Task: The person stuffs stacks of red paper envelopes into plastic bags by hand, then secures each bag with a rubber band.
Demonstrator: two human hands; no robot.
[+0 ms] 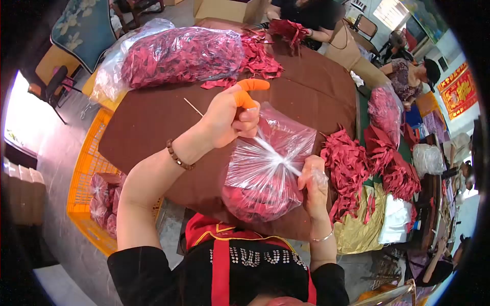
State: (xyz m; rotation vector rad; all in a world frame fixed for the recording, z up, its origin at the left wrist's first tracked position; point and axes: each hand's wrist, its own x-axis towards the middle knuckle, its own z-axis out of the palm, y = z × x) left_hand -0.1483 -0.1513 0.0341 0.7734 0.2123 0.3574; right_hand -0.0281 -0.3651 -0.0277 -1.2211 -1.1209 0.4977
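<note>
A clear plastic bag (260, 191) of red pieces hangs over the near edge of the brown-covered table (178, 127), its neck drawn into tight pleats. My left hand (237, 115) grips one twisted end of the plastic; its index finger, in an orange cover, points out to the right, and another orange cover shows below it. On the other side of the knot-like gather, my right hand (313, 178) is closed on the other twisted end. A thin stick (193, 107) lies on the table beside my left wrist.
A large clear bag of red pieces (184, 56) lies at the back left. Loose red bundles (347, 163) are on the right, near gold sheeting (362, 229). An orange crate (84, 183) with small filled bags stands at the left. People (326, 20) sit or stand beyond.
</note>
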